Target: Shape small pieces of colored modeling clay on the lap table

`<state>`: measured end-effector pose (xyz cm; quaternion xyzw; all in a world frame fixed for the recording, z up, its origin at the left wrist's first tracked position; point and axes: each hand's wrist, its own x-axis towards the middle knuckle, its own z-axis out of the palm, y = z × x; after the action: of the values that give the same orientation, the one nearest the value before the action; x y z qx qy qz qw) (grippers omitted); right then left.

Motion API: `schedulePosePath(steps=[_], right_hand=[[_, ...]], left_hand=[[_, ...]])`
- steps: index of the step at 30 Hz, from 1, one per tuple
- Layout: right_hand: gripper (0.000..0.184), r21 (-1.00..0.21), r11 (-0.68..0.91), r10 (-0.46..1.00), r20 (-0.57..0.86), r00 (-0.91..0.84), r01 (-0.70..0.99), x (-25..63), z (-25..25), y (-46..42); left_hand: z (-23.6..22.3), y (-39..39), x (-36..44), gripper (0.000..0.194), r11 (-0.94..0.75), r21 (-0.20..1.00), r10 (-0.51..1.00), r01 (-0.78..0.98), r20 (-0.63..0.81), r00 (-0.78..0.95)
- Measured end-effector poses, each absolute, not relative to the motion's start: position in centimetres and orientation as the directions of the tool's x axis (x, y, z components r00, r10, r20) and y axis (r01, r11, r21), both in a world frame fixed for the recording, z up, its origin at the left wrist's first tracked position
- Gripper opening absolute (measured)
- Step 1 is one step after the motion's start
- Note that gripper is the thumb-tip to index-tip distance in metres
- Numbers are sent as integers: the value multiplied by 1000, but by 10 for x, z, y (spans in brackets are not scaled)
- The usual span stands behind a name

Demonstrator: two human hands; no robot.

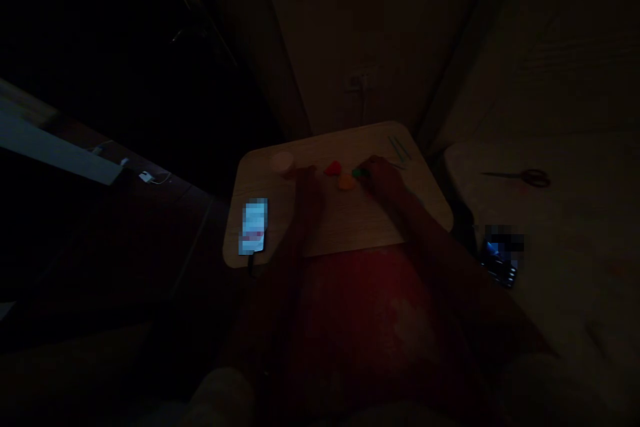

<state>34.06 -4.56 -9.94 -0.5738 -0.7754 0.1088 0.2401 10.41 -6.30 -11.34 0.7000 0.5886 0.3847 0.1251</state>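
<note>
Head view: dim room, wooden table (350, 227)

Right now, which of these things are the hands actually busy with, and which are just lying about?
In hand:
right hand on the green piece
left hand beside the red piece and orange piece

Lying about:
lit phone
pale cup
green sticks
scissors

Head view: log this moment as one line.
light: very dim | right hand: at green piece, grip unclear | left hand: on table | nearby: red piece, orange piece, phone
</note>
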Motion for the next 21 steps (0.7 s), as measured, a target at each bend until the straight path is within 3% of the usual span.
schedulePosePath(steps=[4, 7, 12, 21], right_hand=[[28, -558, 333, 927, 340, -157, 760, 337, -89, -44], [28, -649, 379, 908, 398, -130, 660, 328, -84, -56], [27, -710, 439, 897, 380, -226, 551, 299, -86, -94], [30, -677, 404, 915, 294, -278, 615, 281, -106, -115]], left_hand=[[-115, -72, 101, 45, -219, 866, 945, 449, 303, -125], [-114, -83, 101, 44, -166, 963, 972, 211, 196, -128], [-113, -103, 103, 36, -75, 994, 993, 76, 82, -86], [-113, -117, 108, 17, -25, 1000, 990, 17, 28, -138]])
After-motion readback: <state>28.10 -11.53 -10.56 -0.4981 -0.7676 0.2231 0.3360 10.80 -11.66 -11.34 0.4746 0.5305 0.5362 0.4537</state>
